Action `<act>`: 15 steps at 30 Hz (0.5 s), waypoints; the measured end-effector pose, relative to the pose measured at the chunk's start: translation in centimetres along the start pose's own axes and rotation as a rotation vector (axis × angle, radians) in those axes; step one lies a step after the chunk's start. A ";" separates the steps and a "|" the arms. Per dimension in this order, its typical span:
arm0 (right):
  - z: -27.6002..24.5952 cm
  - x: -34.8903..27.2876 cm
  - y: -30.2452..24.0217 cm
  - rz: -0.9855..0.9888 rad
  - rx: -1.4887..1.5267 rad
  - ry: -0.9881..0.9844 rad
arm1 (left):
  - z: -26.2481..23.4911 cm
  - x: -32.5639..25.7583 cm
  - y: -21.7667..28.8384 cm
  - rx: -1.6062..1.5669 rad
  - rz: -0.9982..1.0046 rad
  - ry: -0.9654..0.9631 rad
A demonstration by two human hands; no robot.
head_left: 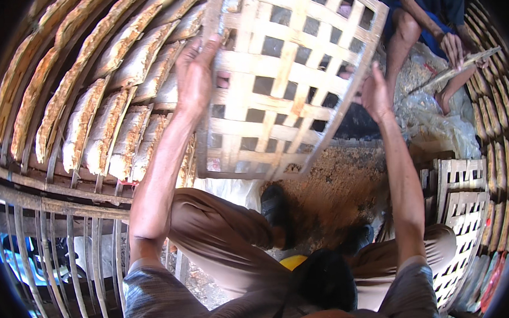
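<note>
A rectangular woven bamboo lattice panel (277,58) with a wooden frame is raised in front of me, tilted, between my two hands. My left hand (196,75) grips its left edge, the thumb lying along the frame and the fingers reaching behind. Against the opposite edge, my right hand (377,93) holds the frame, its thumb pointing up and its fingers partly hidden behind the lattice. Through the gaps, dark patches and bits of skin show.
Rows of pale slabs with rough brown edges (86,125) stand on the left above a bamboo slat railing (59,209). At upper right another person's hand (451,48) holds a flat strip. More lattice panels (465,216) lean at lower right. Brown crumbs cover the floor (337,183).
</note>
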State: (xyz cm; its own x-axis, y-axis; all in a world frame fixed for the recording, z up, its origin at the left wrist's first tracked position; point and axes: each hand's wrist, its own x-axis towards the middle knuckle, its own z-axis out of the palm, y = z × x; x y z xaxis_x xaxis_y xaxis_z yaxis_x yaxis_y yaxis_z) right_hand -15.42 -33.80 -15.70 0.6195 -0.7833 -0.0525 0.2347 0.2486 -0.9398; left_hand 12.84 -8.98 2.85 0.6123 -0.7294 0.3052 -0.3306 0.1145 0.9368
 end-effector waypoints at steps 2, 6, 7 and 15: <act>1.1 -1.5 -6.5 -0.173 0.126 -0.051 | 1.0 -0.2 -0.3 -0.078 -0.007 -0.074; 3.7 -6.0 -14.6 -0.406 0.113 0.119 | 3.0 -0.8 0.8 -0.130 -0.041 -0.162; 3.5 -7.0 -15.6 -0.454 0.069 0.196 | 3.9 -1.4 1.7 -0.069 -0.034 -0.188; 1.8 -15.6 -17.8 -0.515 -0.253 0.587 | 4.8 -2.8 2.5 0.067 0.129 -0.444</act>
State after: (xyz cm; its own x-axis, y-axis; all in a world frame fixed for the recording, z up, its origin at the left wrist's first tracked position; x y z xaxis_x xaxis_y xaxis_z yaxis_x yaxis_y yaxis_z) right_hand -27.87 -24.99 2.49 -0.0292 -0.9521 0.3043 0.1628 -0.3049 -0.9384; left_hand 6.88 -9.90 3.52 0.2011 -0.9317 0.3023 -0.4382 0.1905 0.8785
